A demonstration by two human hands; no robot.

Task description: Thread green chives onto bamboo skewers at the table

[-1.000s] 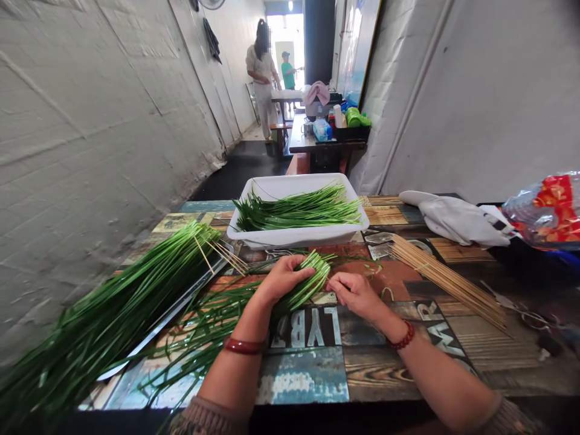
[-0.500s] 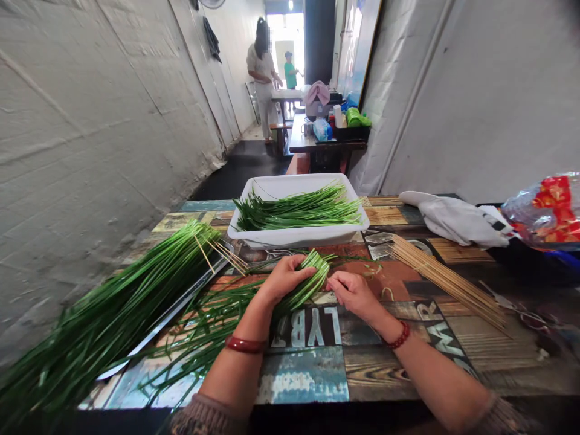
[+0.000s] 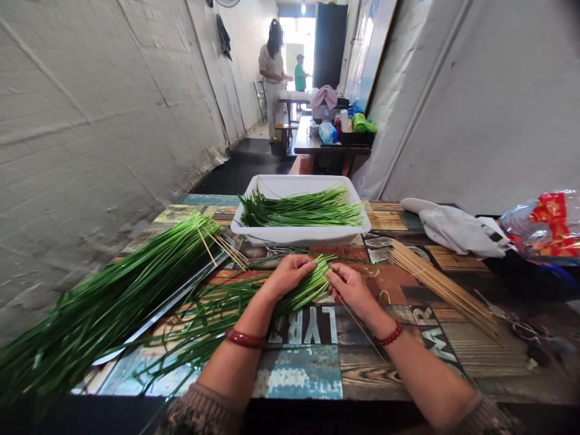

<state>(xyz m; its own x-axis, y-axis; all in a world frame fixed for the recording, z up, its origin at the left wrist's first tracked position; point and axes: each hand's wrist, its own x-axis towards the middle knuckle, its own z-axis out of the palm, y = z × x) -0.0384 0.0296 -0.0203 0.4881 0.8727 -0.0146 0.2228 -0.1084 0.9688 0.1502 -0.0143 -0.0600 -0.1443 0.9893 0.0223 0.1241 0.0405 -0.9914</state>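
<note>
My left hand (image 3: 290, 276) is closed around the pale stem ends of a bunch of garlic chives (image 3: 312, 284), whose green leaves trail left over the table. My right hand (image 3: 352, 289) is at the cut ends, thumb and fingers pinched on a thin bamboo skewer (image 3: 362, 329) that slants down to the right below the palm. The skewer's tip is hidden at the stems. A bundle of bamboo skewers (image 3: 446, 290) lies to the right. On the left, skewered chives (image 3: 136, 278) are piled on a metal tray (image 3: 158, 320).
A white plastic tub (image 3: 299, 234) of loose chives stands behind my hands. Scissors (image 3: 521, 326), a grey-white cap (image 3: 457, 226) and a plastic bag with red print (image 3: 544, 223) are at the right. Beyond, two people stand near a cluttered table (image 3: 308, 142).
The skewer in my right hand now shows below the palm. My right hand's fingers have come up against the stem ends. The view has shifted slightly.
</note>
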